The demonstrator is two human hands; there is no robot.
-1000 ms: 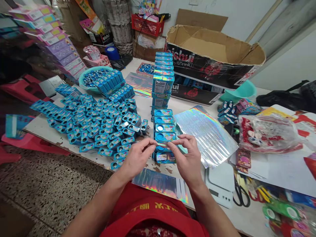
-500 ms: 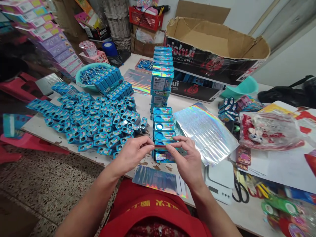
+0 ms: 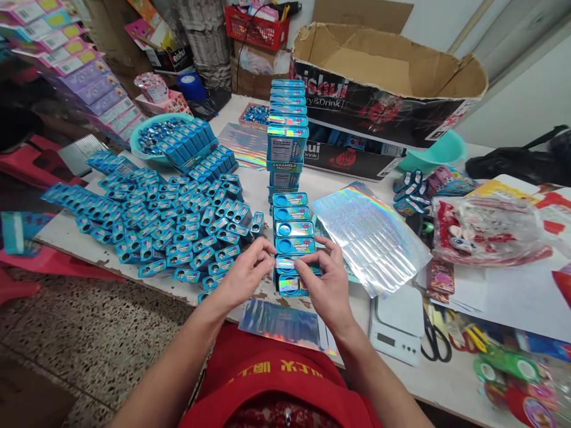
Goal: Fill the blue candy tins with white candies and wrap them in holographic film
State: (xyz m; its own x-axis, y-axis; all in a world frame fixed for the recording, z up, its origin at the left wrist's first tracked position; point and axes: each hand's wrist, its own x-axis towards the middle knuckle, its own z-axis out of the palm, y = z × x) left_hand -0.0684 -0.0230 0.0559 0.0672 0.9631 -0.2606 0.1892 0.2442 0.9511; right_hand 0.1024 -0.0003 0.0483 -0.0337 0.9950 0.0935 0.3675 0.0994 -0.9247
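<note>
A small shiny holographic sticker (image 3: 285, 262) spans the gap between my hands, over the top of a blue candy box. At its left end my left hand (image 3: 250, 270) is closed in a pinch. My right hand (image 3: 328, 279) pinches the right end between thumb and fingers, its other fingers bent above. Below the sticker, the nearest candy box (image 3: 289, 286) in the row has a shiny patch on its top. Further blue boxes (image 3: 294, 245) marked "Caramelo Macizo" run away from me, each with a round window. A cut holographic sheet (image 3: 281, 321) lies at the table's front edge.
Many blue boxes (image 3: 182, 223) crowd the left side. Behind stands a tall stack (image 3: 288, 148) of boxes beside a large black carton (image 3: 379, 113). To the right are a holographic sheet (image 3: 370, 238), a scale (image 3: 396, 333), scissors (image 3: 435, 339) and a plastic bag (image 3: 486, 232).
Both hands have moved slightly left in view, and the sticker now shows its bright face over the box top. The whole view has shifted a little left.
</note>
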